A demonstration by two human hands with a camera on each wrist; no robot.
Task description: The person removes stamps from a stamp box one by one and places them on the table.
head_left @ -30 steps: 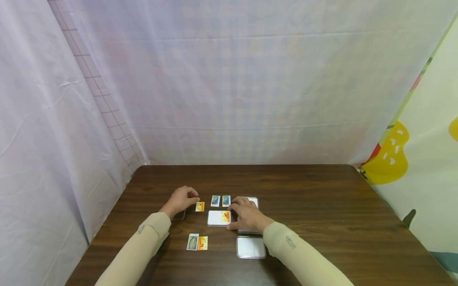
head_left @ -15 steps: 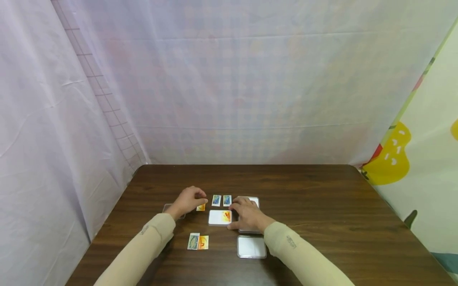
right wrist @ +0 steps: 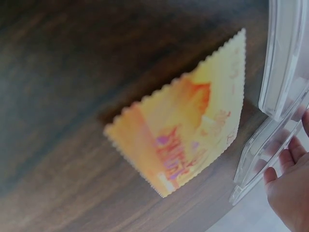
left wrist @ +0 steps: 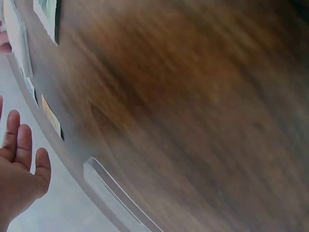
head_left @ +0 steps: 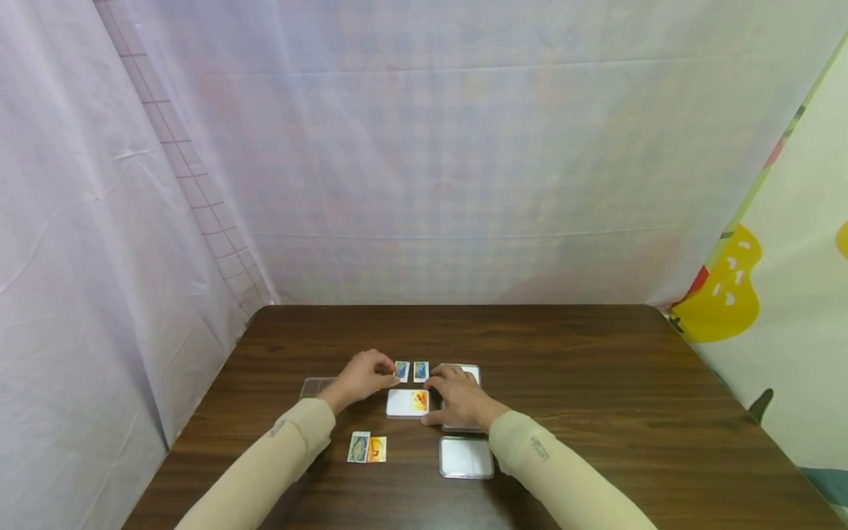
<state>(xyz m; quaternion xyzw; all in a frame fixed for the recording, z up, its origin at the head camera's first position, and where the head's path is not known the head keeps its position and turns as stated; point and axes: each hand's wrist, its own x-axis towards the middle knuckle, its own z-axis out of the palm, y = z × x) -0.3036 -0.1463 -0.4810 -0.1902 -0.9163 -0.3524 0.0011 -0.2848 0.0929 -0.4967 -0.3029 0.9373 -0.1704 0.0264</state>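
In the head view my left hand [head_left: 367, 375] is over the table, thumb and fingertips right at the left blue stamp [head_left: 403, 372]. The left wrist view shows that hand [left wrist: 21, 174] with fingers apart and an orange stamp [left wrist: 51, 117] lying beyond it. A second blue stamp [head_left: 421, 372] lies just to the right. My right hand [head_left: 458, 397] rests on a clear-edged white case [head_left: 472, 372], mostly covering it, its thumb near a white case with an orange stamp [head_left: 407, 403]. In the right wrist view the fingers [right wrist: 286, 159] lie against clear case edges.
A green stamp [head_left: 358, 447] and an orange stamp [head_left: 377, 449] lie side by side nearer the person. Another white case [head_left: 466, 458] sits below the right hand. Behind the left wrist lies a clear case [head_left: 314, 387]. White curtains hang behind the brown table [head_left: 563, 353].
My left hand has moved right, from beside the far orange stamp to the left blue stamp, uncovering more of the clear case and hiding the orange stamp. The right hand stays put.
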